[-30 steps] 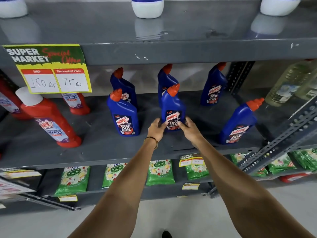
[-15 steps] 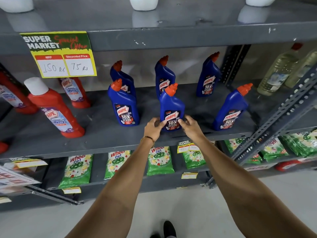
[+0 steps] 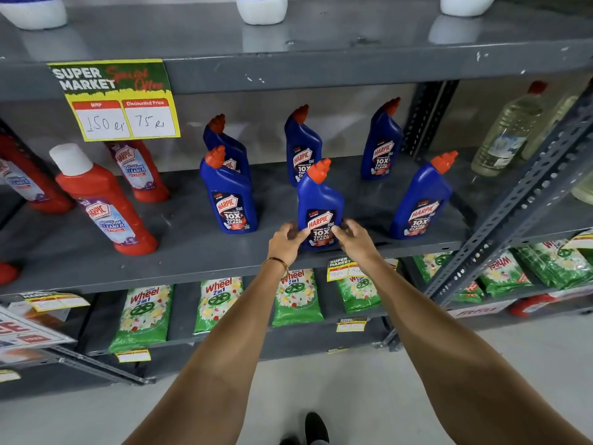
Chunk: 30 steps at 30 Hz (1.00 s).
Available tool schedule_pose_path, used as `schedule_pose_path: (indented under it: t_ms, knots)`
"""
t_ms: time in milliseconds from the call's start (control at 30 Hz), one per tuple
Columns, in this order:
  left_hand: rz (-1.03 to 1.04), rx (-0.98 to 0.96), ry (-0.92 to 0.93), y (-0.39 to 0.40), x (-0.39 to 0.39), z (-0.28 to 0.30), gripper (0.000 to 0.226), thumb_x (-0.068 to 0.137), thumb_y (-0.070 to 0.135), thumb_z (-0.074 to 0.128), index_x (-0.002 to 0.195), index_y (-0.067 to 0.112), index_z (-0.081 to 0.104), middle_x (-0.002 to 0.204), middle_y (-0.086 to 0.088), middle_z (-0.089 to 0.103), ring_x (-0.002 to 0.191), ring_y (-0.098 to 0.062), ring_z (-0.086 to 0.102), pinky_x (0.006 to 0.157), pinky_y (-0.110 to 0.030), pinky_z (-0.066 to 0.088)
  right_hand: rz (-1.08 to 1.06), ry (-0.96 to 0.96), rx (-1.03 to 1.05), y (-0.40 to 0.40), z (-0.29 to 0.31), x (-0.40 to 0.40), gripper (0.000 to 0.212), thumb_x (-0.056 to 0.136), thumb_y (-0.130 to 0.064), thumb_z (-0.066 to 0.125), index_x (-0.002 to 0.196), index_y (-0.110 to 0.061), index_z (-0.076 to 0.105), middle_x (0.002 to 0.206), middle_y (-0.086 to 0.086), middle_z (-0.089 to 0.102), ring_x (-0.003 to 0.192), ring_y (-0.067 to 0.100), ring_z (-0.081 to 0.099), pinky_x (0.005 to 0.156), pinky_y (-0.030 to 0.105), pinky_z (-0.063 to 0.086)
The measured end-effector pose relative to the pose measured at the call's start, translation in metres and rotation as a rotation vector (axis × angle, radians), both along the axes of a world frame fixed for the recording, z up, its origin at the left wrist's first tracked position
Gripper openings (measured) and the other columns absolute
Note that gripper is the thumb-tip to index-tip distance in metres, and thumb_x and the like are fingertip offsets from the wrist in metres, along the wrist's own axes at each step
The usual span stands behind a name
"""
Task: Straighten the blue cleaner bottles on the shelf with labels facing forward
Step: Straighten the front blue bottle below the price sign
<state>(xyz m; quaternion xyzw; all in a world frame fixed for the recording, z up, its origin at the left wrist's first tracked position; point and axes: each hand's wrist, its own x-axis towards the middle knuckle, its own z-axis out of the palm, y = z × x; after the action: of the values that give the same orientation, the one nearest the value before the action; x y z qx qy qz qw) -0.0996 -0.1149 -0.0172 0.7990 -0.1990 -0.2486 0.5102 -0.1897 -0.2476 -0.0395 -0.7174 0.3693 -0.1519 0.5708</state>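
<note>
We stand before a grey metal shelf holding six blue Harpic bottles. Our left hand and right hand bracket the base of the front middle bottle, fingertips pinching its lower sides near the shelf's front edge, likely so we can twist it square. Its label already faces us. The front right bottle leans sideways, probably needing attention next.
</note>
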Motion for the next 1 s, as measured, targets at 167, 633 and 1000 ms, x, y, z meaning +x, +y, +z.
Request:
schedule_pose_path:
  t_ms: [167,633,1000]
  knots:
    - [0.013,0.017,0.013,0.003,0.001,-0.003,0.050,0.086,0.035,0.060,0.127,0.008,0.051,0.130,-0.013,0.059,0.119,-0.026,0.055,0.103,-0.038,0.045,-0.026,0.056,0.024,-0.004,-0.009,-0.002,0.065,0.080,-0.042,0.063,0.133,-0.010,0.045,0.111,0.003,0.061,0.104,0.020,0.057,0.098,0.045,0.047]
    - [0.068,0.020,0.036,0.095,0.049,-0.008,0.053,0.087,0.032,0.059,0.131,0.004,0.048,0.133,-0.014,0.056,0.124,-0.025,0.051,0.106,-0.033,0.038,-0.438,0.033,-0.044,0.079,0.003,0.006,0.039,0.083,-0.021,0.066,0.115,0.000,0.058,0.119,0.017,0.066,0.112,0.029,0.060,0.082,0.027,0.040]
    - [0.131,0.031,0.034,0.137,0.097,-0.004,0.056,0.089,0.032,0.057,0.134,0.002,0.043,0.137,-0.013,0.053,0.127,-0.024,0.049,0.104,-0.029,0.037,-0.093,0.054,-0.032,0.140,0.007,0.079,0.041,0.085,-0.026,0.063,0.120,-0.004,0.058,0.120,0.014,0.065,0.112,0.027,0.060,0.096,0.036,0.046]
